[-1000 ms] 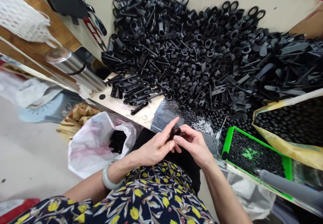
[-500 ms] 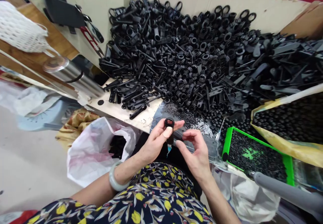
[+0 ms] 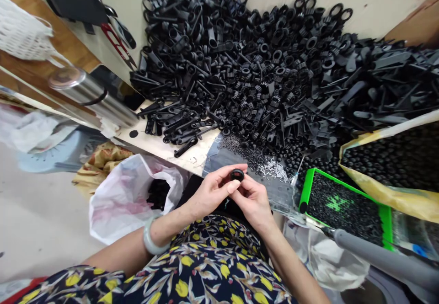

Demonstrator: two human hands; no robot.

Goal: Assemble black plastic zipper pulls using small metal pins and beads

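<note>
A black plastic piece with a ring-shaped end [image 3: 237, 174] is held in front of my body, above the near edge of the table. My left hand [image 3: 214, 187] is closed on it, with the thumb against the ring. My right hand [image 3: 252, 199] meets it from the other side, fingers pinched at the piece's lower part. The lower part is hidden behind my fingers. Just beyond my hands lie a heap of small silver pins [image 3: 274, 169] and tiny dark bits [image 3: 231, 143] on a sheet.
A large pile of black ring and lever parts [image 3: 247, 80] fills the table's back. A green tray [image 3: 307, 189] and a yellow-edged sack [image 3: 370, 180] stand right. Left are a steel flask [image 3: 99, 98], several black levers [image 3: 185, 125] and a white bag [image 3: 113, 203]. A grey bar [image 3: 370, 249] juts in.
My right hand has come left and closed on the piece, which it was apart from before. The ring end now sits slightly lower and to the right. The camera view has shifted a little.
</note>
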